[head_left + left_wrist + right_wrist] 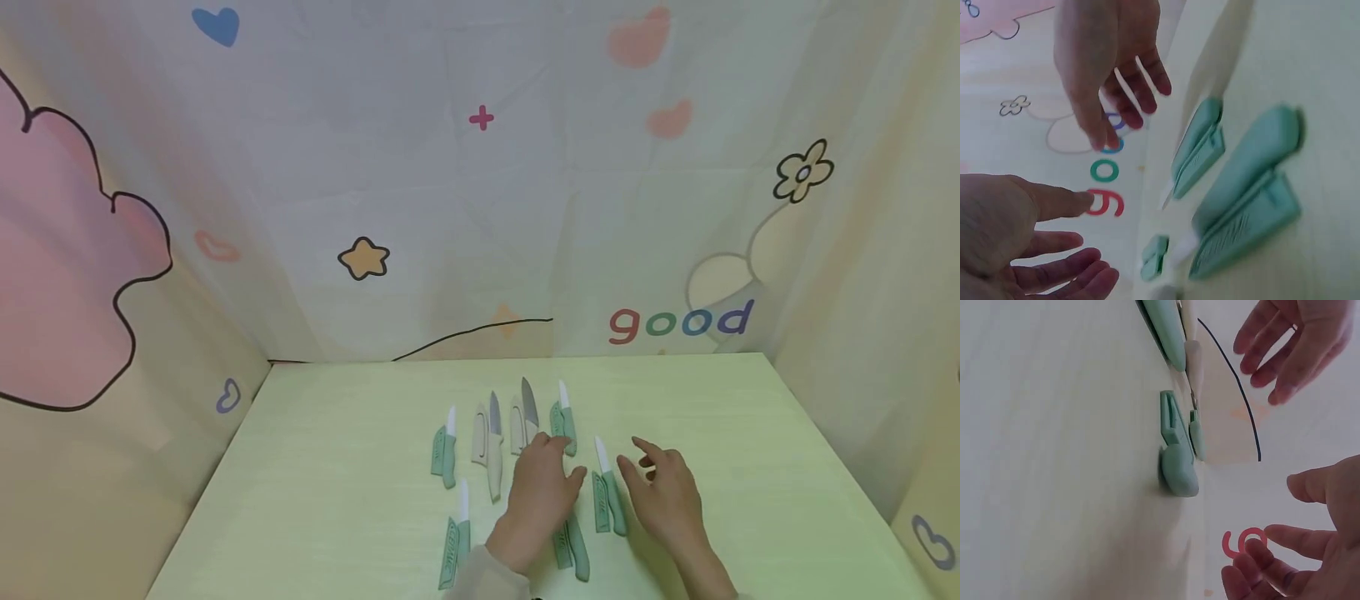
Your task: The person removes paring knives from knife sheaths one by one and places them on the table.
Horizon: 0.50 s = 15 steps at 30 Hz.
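Observation:
My left hand hovers over the middle of the knife group, fingers loosely bent and holding nothing. It hides the blade of the green paring knife below it, whose green sheath lies alongside. To the right, my right hand is raised, thumb and fingers spread apart. Closest to it lies another green-handled knife with a white blade, its sheath at its left. In the left wrist view, both hands, left and right, stand above the tabletop, apart from the green knives.
Two beige-handled knives with grey blades lie behind, beside beige sheaths. More green knives with sheaths lie at the left, front left and back. A printed curtain surrounds the pale green table.

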Tool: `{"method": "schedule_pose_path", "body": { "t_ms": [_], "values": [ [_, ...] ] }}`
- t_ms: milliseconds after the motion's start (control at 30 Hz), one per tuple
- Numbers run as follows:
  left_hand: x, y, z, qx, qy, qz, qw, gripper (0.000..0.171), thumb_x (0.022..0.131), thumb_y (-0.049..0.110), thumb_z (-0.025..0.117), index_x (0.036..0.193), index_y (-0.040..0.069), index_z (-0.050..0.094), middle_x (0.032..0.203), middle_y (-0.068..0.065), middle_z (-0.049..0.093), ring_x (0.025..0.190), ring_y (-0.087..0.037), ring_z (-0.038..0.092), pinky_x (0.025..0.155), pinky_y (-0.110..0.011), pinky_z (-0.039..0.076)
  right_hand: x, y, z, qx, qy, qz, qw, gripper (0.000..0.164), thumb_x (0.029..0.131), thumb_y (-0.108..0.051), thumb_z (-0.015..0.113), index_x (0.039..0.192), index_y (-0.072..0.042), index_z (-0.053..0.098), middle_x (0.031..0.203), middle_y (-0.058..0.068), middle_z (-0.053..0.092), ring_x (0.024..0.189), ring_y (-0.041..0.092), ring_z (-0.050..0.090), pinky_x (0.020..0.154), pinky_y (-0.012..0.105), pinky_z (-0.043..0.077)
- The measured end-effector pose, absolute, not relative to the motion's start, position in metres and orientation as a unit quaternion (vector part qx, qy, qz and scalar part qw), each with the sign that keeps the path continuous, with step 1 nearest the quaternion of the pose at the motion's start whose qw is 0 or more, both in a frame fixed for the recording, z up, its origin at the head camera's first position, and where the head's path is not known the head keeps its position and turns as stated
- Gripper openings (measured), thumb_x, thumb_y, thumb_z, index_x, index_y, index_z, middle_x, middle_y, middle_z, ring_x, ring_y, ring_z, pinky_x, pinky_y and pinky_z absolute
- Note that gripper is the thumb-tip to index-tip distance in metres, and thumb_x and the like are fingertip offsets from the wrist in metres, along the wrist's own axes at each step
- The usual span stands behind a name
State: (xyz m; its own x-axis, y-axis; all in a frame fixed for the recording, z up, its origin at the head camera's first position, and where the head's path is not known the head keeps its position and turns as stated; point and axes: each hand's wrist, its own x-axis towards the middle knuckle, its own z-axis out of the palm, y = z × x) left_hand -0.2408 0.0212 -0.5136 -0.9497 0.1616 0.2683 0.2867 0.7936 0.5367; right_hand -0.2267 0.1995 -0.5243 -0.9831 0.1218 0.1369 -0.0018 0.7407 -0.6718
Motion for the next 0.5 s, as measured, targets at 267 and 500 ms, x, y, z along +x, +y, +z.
{"method": "schedule_pose_path", "body": {
  "t_ms": [267, 500],
  "values": [
    [-0.247, -0.022, -0.513, -0.128, -0.944, -0.261, 0.159, 0.045, 0.091, 0.039, 0.065, 0.122, 0.006, 0.064, 0.119, -0.008, 0.056, 0.11, -0.024, 0.05, 0.085, -0.036, 0.054, -0.243, 0.194, -0.528, 0.032, -0.939, 0.317, 0.131, 0.063, 0.097, -0.048, 0.052, 0.143, -0.005, 0.044, 0.141, 0.024, 0.041, 0.122, 0.048, 0.034, 0.09, 0.07, 0.04],
    [-0.251, -0.058, -0.516, -0.127, -0.96, -0.201, 0.146, 0.055, 0.095, 0.048, 0.056, 0.133, 0.007, 0.056, 0.141, -0.013, 0.044, 0.134, -0.035, 0.026, 0.112, -0.056, 0.029, -0.253, 0.18, -0.529, 0.068, -0.954, 0.269, 0.11, 0.071, 0.097, -0.055, 0.045, 0.149, -0.007, 0.034, 0.152, 0.021, 0.028, 0.136, 0.045, 0.016, 0.104, 0.072, 0.025]
  ]
}}
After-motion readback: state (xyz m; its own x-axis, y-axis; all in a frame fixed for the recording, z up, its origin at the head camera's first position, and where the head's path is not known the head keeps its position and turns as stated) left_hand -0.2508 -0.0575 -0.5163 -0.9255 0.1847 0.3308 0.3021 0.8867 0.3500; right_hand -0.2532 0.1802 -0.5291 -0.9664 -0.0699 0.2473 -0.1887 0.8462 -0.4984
